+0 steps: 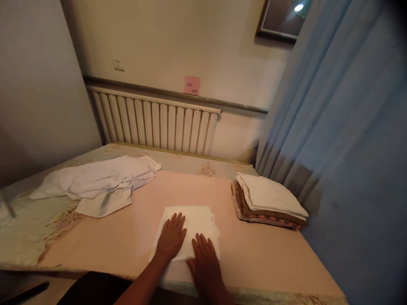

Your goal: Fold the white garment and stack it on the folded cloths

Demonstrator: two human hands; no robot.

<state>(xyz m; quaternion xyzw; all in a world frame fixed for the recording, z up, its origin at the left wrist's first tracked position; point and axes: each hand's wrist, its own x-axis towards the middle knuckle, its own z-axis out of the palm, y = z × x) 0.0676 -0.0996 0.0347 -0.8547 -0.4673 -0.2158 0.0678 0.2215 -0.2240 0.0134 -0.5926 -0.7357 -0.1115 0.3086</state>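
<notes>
A folded white cloth (199, 218) lies flat near the front edge of the pink table covering. My left hand (172, 237) rests on its left part, palm down with the fingers stretched out. On its lower right part lies my right hand (205, 260), also flat, fingers extended and slightly apart. Neither hand grips anything. Some of the cloth is hidden under both hands.
To the right is a stack of folded fabrics (270, 214), white on top with brown and patterned layers below. A crumpled white garment (101, 178) lies at the left. A blue curtain (343, 148) borders the right side; a radiator (155, 120) stands behind.
</notes>
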